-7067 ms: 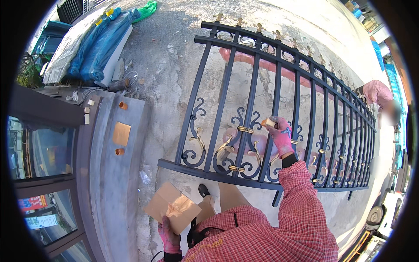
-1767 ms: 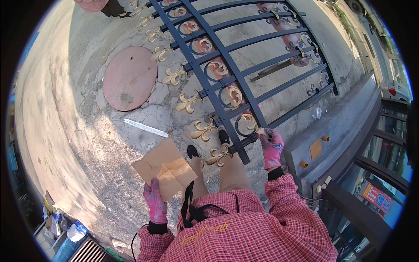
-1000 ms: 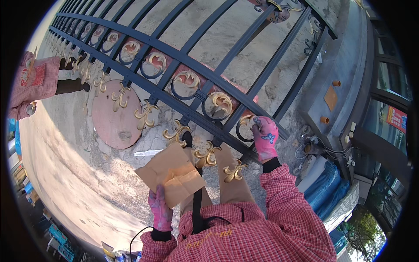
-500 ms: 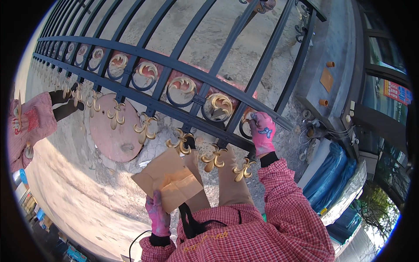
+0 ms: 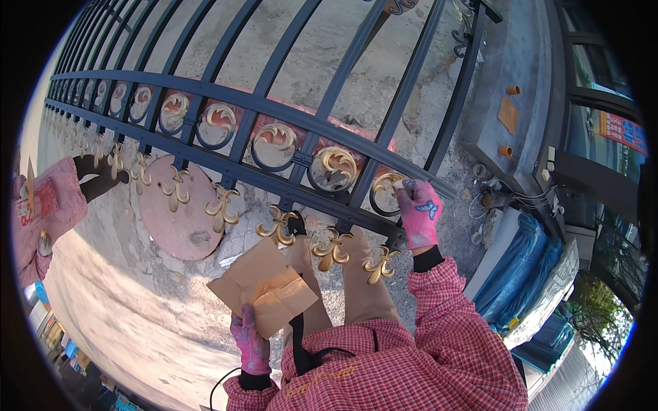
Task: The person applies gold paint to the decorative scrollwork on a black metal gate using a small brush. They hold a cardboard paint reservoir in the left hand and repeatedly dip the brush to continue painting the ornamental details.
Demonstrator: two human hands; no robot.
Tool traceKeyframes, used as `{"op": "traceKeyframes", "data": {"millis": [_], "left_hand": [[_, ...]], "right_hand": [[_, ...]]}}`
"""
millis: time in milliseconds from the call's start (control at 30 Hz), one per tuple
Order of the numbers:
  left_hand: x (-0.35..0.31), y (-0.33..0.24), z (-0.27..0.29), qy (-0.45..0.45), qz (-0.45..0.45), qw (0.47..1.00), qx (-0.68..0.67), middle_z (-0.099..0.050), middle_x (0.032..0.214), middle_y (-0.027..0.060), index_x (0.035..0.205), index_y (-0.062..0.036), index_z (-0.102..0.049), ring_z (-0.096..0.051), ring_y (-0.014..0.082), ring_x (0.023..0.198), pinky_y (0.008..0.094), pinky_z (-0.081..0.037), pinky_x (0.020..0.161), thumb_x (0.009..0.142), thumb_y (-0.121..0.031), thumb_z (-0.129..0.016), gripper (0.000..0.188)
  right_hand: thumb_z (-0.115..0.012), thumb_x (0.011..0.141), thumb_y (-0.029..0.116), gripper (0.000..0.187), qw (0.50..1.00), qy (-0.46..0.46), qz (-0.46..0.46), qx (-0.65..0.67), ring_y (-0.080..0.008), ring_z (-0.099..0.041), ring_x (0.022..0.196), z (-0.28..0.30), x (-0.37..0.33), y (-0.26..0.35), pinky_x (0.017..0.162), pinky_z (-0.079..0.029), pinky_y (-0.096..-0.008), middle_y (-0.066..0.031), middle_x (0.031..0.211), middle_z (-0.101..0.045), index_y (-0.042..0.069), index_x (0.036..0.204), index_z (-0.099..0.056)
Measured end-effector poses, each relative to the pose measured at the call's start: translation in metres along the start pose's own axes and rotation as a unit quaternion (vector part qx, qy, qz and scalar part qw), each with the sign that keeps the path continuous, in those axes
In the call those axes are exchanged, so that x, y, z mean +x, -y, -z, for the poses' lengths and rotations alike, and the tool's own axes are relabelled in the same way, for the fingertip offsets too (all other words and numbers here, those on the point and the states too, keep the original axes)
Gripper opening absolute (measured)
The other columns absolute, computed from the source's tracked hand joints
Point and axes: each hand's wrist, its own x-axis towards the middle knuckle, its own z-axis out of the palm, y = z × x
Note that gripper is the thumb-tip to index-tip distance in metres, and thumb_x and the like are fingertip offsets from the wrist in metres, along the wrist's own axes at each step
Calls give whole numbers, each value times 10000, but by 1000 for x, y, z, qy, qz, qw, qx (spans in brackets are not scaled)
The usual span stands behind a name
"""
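My left hand (image 5: 251, 346), in a pink glove, grips a piece of brown cardboard (image 5: 236, 277) with a shiny gold-brown smear on it. At the right end of a dark metal fence panel (image 5: 253, 104), my right hand (image 5: 421, 216) has its gloved fingers drawn together against a ring (image 5: 373, 198) with a gold leaf scroll inside. Whatever those fingers hold is hidden. Gold fleur-de-lis finials (image 5: 332, 248) line the panel's near edge, in front of my legs. Along the rail run several more rings with gold scrolls (image 5: 339, 163).
Another person (image 5: 51, 198) works by the panel at far left. A round pinkish board (image 5: 175, 219) lies under the finials. Blue plastic-wrapped goods (image 5: 515, 270) stand at right. Orange-brown cups (image 5: 505, 151) and a brown card (image 5: 508, 114) sit on the ledge.
My right fingers have moved from the ring's middle toward its upper right edge, showing more of the scroll. The whole view has shifted slightly; the cardboard stays in my left hand.
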Motion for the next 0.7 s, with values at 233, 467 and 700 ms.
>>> {"op": "traceKeyframes", "data": {"millis": [233, 467, 700], "left_hand": [[3, 8, 10, -8, -13, 1000, 16, -564, 1104, 89, 1200, -25, -463, -589, 165, 925, 303, -514, 757, 901, -346, -600, 460], [0, 4, 15, -6, -17, 1000, -23, -585, 1086, 68, 1220, -15, -480, -578, 132, 909, 270, -489, 779, 933, -265, -557, 388], [-3, -1, 25, -9, -16, 1000, -13, -582, 1081, 63, 1203, -13, -492, -577, 134, 908, 275, -493, 776, 934, -277, -552, 381]], "right_hand": [[-703, 728, 170, 177, 992, 40, -26, -117, -293, -635, 747, 4, 2, -29, 668, -489, -360, -134, 830, -639, 47, 849, -662], [-703, 713, 143, 184, 995, 71, -72, 12, -197, -621, 634, 3, -1, -33, 593, -479, -316, -119, 800, -649, 21, 842, -653], [-655, 772, -7, 239, 986, 43, 25, 158, -97, -601, 734, -16, -13, 23, 657, -494, -218, -54, 861, -652, -26, 1007, -615]]}}
